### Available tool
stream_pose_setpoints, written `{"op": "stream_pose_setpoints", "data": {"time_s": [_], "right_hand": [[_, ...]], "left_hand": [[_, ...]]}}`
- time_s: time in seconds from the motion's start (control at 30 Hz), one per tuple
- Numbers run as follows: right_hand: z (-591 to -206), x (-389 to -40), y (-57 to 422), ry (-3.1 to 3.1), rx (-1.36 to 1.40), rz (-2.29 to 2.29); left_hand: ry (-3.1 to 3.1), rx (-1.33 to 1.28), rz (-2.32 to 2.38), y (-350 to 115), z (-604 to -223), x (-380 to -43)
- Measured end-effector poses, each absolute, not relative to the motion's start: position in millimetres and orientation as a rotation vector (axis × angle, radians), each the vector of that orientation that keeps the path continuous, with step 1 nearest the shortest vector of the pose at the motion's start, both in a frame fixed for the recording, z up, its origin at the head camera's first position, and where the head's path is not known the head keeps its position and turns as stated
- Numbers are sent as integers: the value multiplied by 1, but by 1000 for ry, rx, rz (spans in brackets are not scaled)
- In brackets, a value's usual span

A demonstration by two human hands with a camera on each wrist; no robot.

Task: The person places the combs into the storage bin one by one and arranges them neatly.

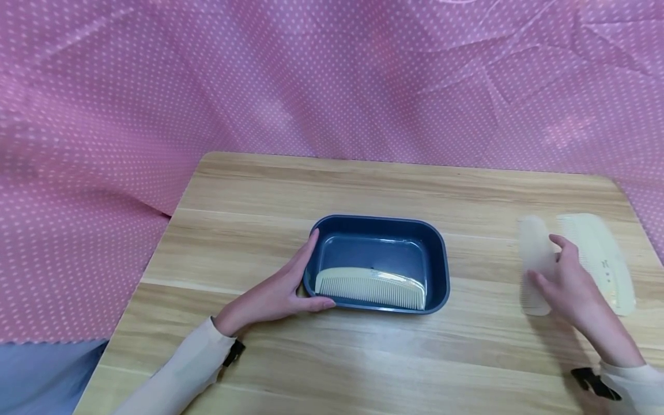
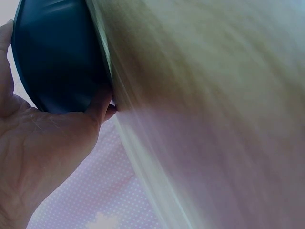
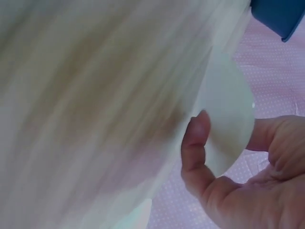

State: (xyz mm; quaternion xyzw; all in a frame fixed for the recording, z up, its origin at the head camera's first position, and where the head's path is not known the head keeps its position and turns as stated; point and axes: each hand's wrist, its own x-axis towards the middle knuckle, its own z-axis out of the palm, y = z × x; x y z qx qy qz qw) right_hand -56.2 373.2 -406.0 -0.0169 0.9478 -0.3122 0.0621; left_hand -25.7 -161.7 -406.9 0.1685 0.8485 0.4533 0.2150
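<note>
My left hand (image 1: 280,294) grips the left end of a dark blue rectangular dish (image 1: 443,271), thumb against its front wall and fingers at its left side. Inside, along the front wall, lies a cream comb (image 1: 370,282) with its teeth toward me. At the right of the table my right hand (image 1: 570,282) pinches a second pale comb (image 1: 533,259) between thumb and fingers. Motion blurs it in the head view; the right wrist view shows its curved back (image 3: 226,109). Just right of it lies more pale comb (image 1: 596,253), with small dark lettering; whether it is one comb or two overlapping, I cannot tell.
The wooden table (image 1: 249,230) has rounded far corners. Pink polka-dot cloth (image 1: 332,80) hangs behind it and down the left side. Wood surface lies between the dish and the combs at the right.
</note>
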Motion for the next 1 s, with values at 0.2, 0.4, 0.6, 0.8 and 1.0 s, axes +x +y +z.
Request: {"op": "stream_pose_setpoints", "data": {"time_s": [0.2,0.4,0.6,0.8,1.0], "right_hand": [[-408,-56,367,2694,-102,-1222],[-411,-54,359,2646,-201,-1437],[-406,-54,348,2631,-202,-1571],[-398,-53,333,2642,-225,-1620],[-394,-51,317,2605,-190,-1644]], "left_hand": [[2353,464,1255,-161,-406,-25],[2356,463,1251,-161,-406,-25],[2356,469,1259,-161,-406,-26],[2359,467,1263,-161,-406,-26],[2354,464,1264,-161,-406,-25]]}}
